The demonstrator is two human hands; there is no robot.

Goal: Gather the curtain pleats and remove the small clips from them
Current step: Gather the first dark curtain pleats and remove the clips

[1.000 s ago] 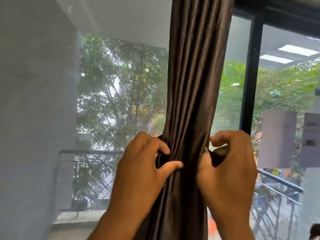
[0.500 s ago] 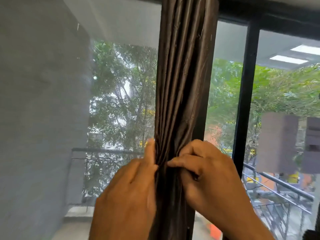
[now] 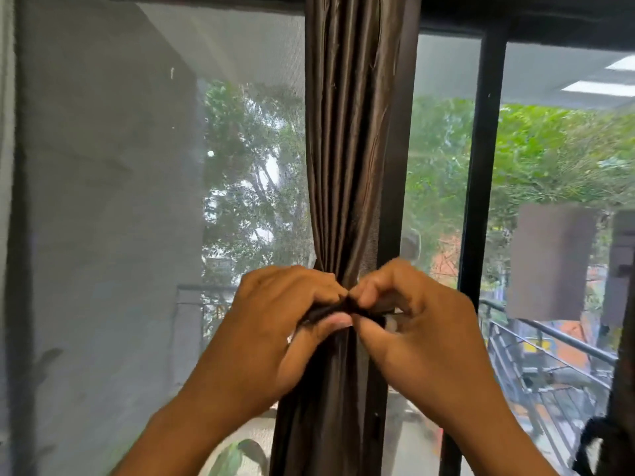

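Before a mesh-screened window with a black metal frame (image 3: 481, 166), the glossy dark-brown pleated curtain (image 3: 347, 132) hangs bunched — left hand (image 3: 275, 324) and right hand (image 3: 412, 324) pinch it between curled fingertips, knuckles nearly touching; any clip is hidden.

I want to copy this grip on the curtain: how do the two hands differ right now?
The left hand comes from the left, its thumb lying flat across the curtain; the right hand comes from the right and sits slightly higher. Both pinch the gathered pleats, fingertips meeting at the middle.
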